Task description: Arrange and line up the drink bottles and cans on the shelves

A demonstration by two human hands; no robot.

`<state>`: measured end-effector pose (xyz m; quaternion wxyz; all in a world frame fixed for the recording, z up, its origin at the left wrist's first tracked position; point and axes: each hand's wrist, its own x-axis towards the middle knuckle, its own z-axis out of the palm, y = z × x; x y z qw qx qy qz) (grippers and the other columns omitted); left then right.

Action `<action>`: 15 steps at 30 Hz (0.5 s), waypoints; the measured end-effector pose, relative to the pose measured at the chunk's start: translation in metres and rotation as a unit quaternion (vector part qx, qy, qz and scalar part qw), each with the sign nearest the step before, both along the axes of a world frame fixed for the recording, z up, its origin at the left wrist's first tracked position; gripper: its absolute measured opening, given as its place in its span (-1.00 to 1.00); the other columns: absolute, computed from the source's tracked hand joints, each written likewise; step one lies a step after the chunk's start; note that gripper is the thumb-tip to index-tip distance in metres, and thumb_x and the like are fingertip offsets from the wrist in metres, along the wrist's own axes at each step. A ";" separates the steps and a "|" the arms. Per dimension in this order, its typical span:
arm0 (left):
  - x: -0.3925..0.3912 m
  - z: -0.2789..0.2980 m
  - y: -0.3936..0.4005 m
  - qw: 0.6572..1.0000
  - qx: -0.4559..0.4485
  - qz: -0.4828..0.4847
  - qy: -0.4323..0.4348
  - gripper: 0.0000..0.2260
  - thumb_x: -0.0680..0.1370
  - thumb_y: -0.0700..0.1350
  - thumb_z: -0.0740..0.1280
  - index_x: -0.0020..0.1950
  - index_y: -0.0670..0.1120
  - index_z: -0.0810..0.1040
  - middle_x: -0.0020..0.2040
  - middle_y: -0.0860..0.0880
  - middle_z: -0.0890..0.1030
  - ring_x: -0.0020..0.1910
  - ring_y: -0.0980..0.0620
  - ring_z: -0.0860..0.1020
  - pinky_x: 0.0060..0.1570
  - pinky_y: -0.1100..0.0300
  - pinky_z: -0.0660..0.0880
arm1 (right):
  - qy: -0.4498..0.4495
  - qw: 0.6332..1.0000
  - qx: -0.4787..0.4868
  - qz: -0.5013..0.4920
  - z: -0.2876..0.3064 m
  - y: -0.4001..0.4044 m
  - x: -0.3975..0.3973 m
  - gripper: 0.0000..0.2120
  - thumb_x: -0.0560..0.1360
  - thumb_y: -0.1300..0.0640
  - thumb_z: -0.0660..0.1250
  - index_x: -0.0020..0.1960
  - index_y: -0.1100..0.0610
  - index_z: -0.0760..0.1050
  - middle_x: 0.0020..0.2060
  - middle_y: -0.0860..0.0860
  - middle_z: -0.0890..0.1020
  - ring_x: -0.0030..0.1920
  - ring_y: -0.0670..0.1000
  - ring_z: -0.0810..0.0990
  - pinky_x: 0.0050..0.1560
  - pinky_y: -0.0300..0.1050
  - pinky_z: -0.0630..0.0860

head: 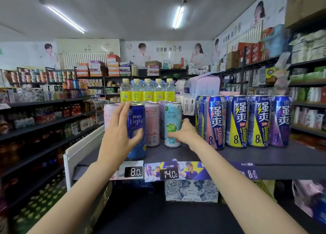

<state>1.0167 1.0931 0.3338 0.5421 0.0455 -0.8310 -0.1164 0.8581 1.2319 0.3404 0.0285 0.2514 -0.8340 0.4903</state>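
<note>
Here the left hand (121, 133) has its fingers curled round the tall dark-blue aluminium can lettered "RIO Light" (137, 128), thumb across the lower front of the label and fingertips reaching up past its left shoulder to the rim. The right hand (183, 132) is wrapped low round the slim pale-blue can printed with green fruit (172, 124), thumb on the front near the base and the other fingers hidden behind it. Both cans stand upright, long axis vertical, each directly ahead of the hand that holds it.

The blue can sits nearest the front lip of the dark grey shelf board (247, 156), forward of its neighbours. Between the two held cans stands a pink can (152, 124), set further back; the pale-blue one stands about level with it. A paler pink can (110, 115) shows left of the left hand, further back again. So the front edge looks ragged, and the likely job is to slide the blue can back, or draw the others forward, into one line.

To the right, apart from this group, four taller blue cans with yellow and purple lightning labels (236, 121) stand in a fairly even row. Behind, clear bottles with yellow labels (147, 91) form their own rank.
</note>
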 end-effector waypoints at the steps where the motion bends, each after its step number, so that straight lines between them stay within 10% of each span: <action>1: 0.002 -0.005 0.001 1.000 0.026 -0.008 0.007 -0.35 0.47 -0.06 0.39 0.47 -0.05 0.14 0.36 -0.02 0.30 0.15 -0.01 0.45 -0.07 0.12 0.47 | 0.006 1.000 0.009 0.000 0.002 -0.002 -0.002 -0.41 0.32 0.14 0.52 0.19 0.23 0.27 0.18 0.14 0.49 0.19 0.13 0.49 0.17 0.05 0.48; 10: 0.009 -0.030 -0.004 0.992 0.120 -0.039 -0.001 -0.52 0.40 -0.03 0.45 0.24 -0.06 0.36 0.01 0.12 0.52 -0.11 0.12 0.54 -0.10 0.15 0.50 | 0.060 0.997 0.038 -0.017 0.000 -0.013 -0.005 -0.38 0.37 0.11 0.50 0.26 0.27 0.25 0.25 0.18 0.42 0.25 0.15 0.44 0.21 0.01 0.42; 15: 0.019 -0.030 -0.013 0.983 0.160 -0.005 0.089 -0.66 0.48 -0.15 0.37 0.21 -0.16 0.38 0.00 -0.05 0.50 -0.14 0.03 0.50 -0.09 0.13 0.46 | 0.176 0.977 -0.117 -0.009 0.010 0.000 0.040 -0.64 0.45 0.10 0.40 0.17 0.19 0.39 0.09 0.04 0.50 0.10 0.02 0.50 0.09 -0.11 0.47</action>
